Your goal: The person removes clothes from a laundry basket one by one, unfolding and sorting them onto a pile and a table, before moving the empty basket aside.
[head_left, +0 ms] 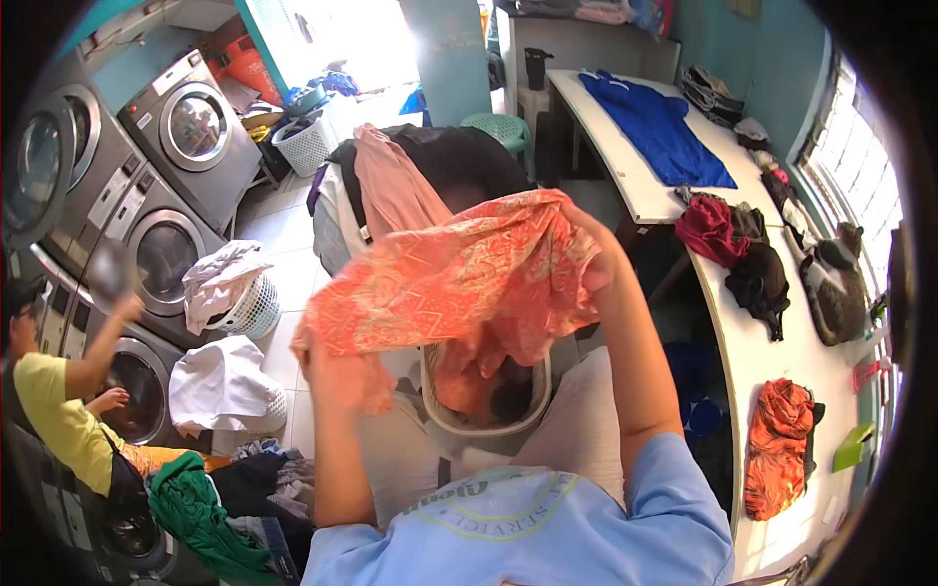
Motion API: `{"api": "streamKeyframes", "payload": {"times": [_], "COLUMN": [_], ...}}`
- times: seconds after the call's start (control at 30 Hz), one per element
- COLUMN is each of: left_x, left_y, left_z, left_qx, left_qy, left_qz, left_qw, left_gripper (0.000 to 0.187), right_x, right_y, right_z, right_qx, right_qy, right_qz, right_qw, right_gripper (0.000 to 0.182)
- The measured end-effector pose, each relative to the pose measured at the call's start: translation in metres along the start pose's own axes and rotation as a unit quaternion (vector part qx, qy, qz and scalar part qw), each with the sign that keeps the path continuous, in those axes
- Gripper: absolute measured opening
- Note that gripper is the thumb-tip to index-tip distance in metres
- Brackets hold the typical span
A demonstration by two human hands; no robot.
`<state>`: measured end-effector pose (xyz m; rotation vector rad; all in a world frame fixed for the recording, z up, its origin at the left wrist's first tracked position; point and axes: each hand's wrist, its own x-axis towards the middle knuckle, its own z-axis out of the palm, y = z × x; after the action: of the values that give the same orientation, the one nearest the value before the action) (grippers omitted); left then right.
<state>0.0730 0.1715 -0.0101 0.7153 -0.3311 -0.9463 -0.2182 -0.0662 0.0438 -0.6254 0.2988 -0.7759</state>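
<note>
An orange patterned garment (440,269) is stretched out in front of me between my two hands. At its lower left end my left hand (330,363), slightly smeared by motion, is closed on the fabric. My right hand (593,256) grips the upper right end, its fingers partly hidden by the folds. The garment's middle hangs down over a pale laundry basket (486,430) between my knees. Dark cloth (512,391) shows inside that basket. Just beyond the garment lies a heap with a pink cloth (393,186) and a black cloth (459,161).
Front-loading washers (171,249) line the left, where a person in a yellow shirt (61,415) sits. White baskets (256,308) with laundry stand nearby. On the white table (723,313) at right lie a blue garment (660,127), a folded orange garment (777,449) and a cat (835,283).
</note>
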Motion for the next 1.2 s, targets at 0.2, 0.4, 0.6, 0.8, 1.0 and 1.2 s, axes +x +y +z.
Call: {"api": "streamKeyframes", "payload": {"times": [0.2,0.4,0.6,0.8,1.0,1.2], "left_x": [-0.023,-0.1,-0.118,-0.073,-0.1,-0.121], "left_y": [-0.036,-0.024,-0.053,-0.024,0.047,0.064], "left_z": [-0.046,0.044,0.055,0.037,0.071,0.089], "left_qx": [0.292,0.393,0.398,0.359,0.263,0.343], "left_qy": [-0.129,-0.412,-0.409,-0.202,-0.249,-0.466], "left_qz": [-0.288,-0.076,0.102,0.214,0.351,0.256], "left_qw": [0.903,0.818,0.815,0.886,0.863,0.775], "left_gripper": [0.057,0.103,0.095,0.024,0.022,0.018], "right_x": [0.0,-0.066,-0.105,-0.121,-0.134,-0.104], "right_y": [-0.027,-0.005,0.009,-0.014,-0.028,0.08], "right_z": [0.049,0.142,0.184,0.168,0.1,0.12], "right_qx": [0.096,-0.024,-0.112,-0.286,-0.169,-0.128], "right_qy": [-0.088,-0.027,-0.103,-0.056,-0.022,0.131], "right_qz": [0.022,-0.076,-0.111,-0.269,-0.308,-0.282], "right_qw": [0.991,0.996,0.982,0.918,0.936,0.942], "right_gripper": [0.026,0.022,0.015,0.031,0.04,0.043]}}
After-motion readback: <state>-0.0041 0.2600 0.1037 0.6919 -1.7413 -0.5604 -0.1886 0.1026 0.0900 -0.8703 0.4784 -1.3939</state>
